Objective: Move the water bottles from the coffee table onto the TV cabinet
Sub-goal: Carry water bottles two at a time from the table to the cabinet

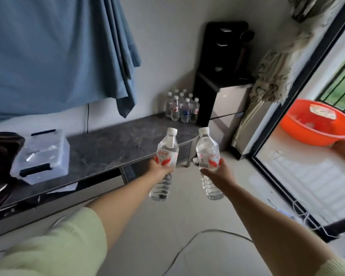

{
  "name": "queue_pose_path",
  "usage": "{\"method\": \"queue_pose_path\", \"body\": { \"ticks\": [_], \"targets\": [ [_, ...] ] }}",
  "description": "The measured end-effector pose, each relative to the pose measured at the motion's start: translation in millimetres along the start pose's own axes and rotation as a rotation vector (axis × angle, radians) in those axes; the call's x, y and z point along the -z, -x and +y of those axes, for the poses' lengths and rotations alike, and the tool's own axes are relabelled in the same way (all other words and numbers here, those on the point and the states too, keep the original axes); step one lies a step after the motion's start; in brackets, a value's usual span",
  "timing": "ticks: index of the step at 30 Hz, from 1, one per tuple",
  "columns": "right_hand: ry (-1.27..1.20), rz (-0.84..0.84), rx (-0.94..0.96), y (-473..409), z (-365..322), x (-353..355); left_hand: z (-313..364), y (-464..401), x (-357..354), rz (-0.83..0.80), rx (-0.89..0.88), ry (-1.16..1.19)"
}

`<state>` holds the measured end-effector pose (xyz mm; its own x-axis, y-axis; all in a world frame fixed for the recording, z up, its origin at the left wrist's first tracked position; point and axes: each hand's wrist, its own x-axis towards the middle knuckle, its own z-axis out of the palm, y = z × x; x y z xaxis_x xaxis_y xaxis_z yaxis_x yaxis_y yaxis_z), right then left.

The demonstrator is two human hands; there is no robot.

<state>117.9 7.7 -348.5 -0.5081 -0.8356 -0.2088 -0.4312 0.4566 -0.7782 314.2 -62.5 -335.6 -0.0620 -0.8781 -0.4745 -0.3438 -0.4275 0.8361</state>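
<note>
At far left, a clear storage box parked on the dark TV cabinet, leaving bare top toward the right end; left hand wrapped round the waist of one water bottle, carried upright, cap up; right hand curled likewise round a second bottle, both out over the floor, just short of the cabinet; further right, a cluster of bottles already standing at the cabinet's far end, probably the intended spot.

blue curtain, clear storage box, orange basin
</note>
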Motion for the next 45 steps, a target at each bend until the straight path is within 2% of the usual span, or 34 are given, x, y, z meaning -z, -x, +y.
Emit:
{"method": "queue_pose_path", "body": {
  "ticks": [5,9,17,23,33,39,45],
  "targets": [
    [-0.02,-0.049,-0.001,-62.6,-14.2,-6.3,23.5,-50.7,-10.1,0.004,0.017,-0.021],
    [-0.015,-0.057,-0.008,-115.6,-30.3,-21.9,42.9,-111.8,-9.4,0.019,0.004,-0.148],
    [0.054,0.02,-0.061,-254.0,-87.1,-51.7,107.5,-270.2,-2.4,-0.055,-0.03,-0.188],
    [-0.041,0.084,-0.122,-341.9,-135.7,-77.2,160.0,-365.8,19.4,-0.056,-0.059,-0.243],
    [-0.096,0.047,-0.224,-480.2,-148.0,-128.2,182.6,-493.8,9.8,-0.08,-0.008,-0.201],
    [-0.117,-0.055,-0.318,-569.1,-140.8,-155.5,195.2,-586.2,-9.3,-0.068,0.048,-0.304],
    [-0.114,-0.07,-0.379,-635.2,-119.6,-189.7,189.7,-659.7,-37.6,-0.091,0.111,-0.22]
  ]
}}
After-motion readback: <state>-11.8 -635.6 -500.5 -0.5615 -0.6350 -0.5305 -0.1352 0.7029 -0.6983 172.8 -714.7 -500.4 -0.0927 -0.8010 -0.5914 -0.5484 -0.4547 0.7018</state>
